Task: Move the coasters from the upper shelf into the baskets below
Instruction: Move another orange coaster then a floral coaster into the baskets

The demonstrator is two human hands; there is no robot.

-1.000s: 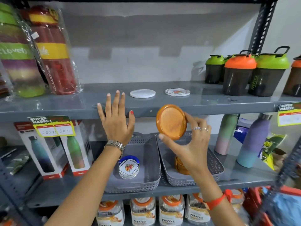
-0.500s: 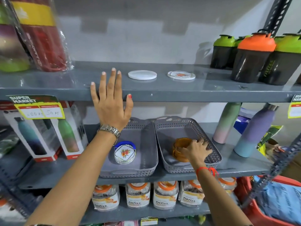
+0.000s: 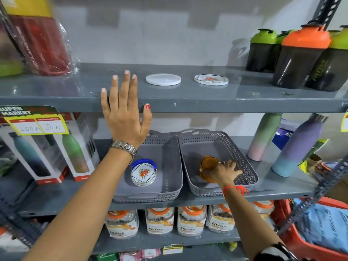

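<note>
Two coasters lie on the upper shelf (image 3: 188,102): a plain white coaster (image 3: 163,79) and a flower-printed coaster (image 3: 211,79) to its right. Below stand two grey baskets side by side. The left basket (image 3: 165,193) holds a stack of printed coasters (image 3: 143,174) over a blue one. In the right basket (image 3: 243,159) lie orange coasters (image 3: 208,167), and my right hand (image 3: 225,173) rests on them, fingers curled at their edge. My left hand (image 3: 125,112) is spread flat against the upper shelf's front edge, holding nothing.
Shaker bottles with green and orange lids (image 3: 301,57) crowd the upper shelf's right end; wrapped bottles (image 3: 37,38) stand at its left. Pastel bottles (image 3: 295,146) stand right of the baskets, boxed bottles (image 3: 47,149) left. Jars (image 3: 160,221) fill the shelf below. A red crate (image 3: 316,232) sits lower right.
My right hand has carried the orange coaster down from in front of the upper shelf into the right basket, onto the other orange ones. My left hand stayed on the shelf edge.
</note>
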